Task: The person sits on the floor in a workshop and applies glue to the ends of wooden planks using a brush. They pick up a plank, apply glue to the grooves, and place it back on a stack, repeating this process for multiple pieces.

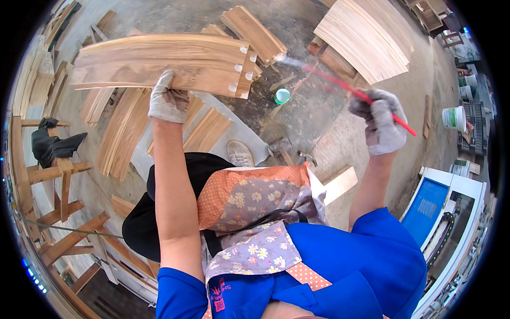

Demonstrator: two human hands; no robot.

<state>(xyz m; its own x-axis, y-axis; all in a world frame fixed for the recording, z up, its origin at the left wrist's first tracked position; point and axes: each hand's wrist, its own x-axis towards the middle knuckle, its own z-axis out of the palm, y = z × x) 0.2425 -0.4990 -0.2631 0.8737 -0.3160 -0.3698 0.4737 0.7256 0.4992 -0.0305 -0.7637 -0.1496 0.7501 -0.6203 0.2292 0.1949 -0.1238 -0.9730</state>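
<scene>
Concrete floor [329, 143] below, the left hand [169, 100] grips a wooden board [170, 56] spanning either side of its fingers, likely stiff and light, best held mid-edge, while the right hand [382, 119] clenches a red stick [345, 86].

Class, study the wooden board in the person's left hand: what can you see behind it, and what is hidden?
Past the lower edge of the board, planks show; past its upper edge, a piece of wood pokes out. Whatever lies directly behind the board is covered.
</scene>
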